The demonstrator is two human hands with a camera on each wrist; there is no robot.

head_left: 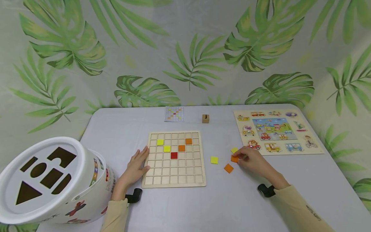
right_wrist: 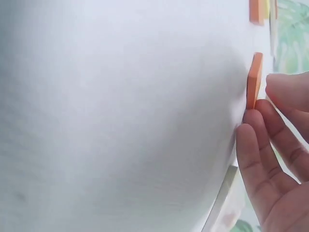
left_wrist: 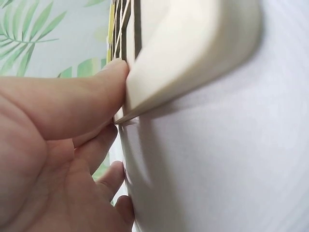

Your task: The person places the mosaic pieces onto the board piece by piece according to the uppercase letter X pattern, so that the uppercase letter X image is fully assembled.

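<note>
A wooden grid board (head_left: 174,177) lies in the middle of the table, holding a red square tile (head_left: 174,155), two yellow and two orange ones. My left hand (head_left: 135,169) rests at its left edge, fingers extended along the side; in the left wrist view the thumb (left_wrist: 91,99) touches the rim. To the board's right, my right hand (head_left: 252,161) is over an orange tile (head_left: 234,158). In the right wrist view fingertips meet that tile's edge (right_wrist: 254,82), while the thumb (right_wrist: 287,92) stands slightly apart from it.
Loose on the table lie another orange tile (head_left: 228,168) and a yellow tile (head_left: 214,160); a second yellow tile (head_left: 234,150) is partly hidden by the right hand. A pattern card (head_left: 174,114), a small wooden block (head_left: 205,119), a vehicle puzzle (head_left: 316,149) and a white bucket (head_left: 87,199) stand around.
</note>
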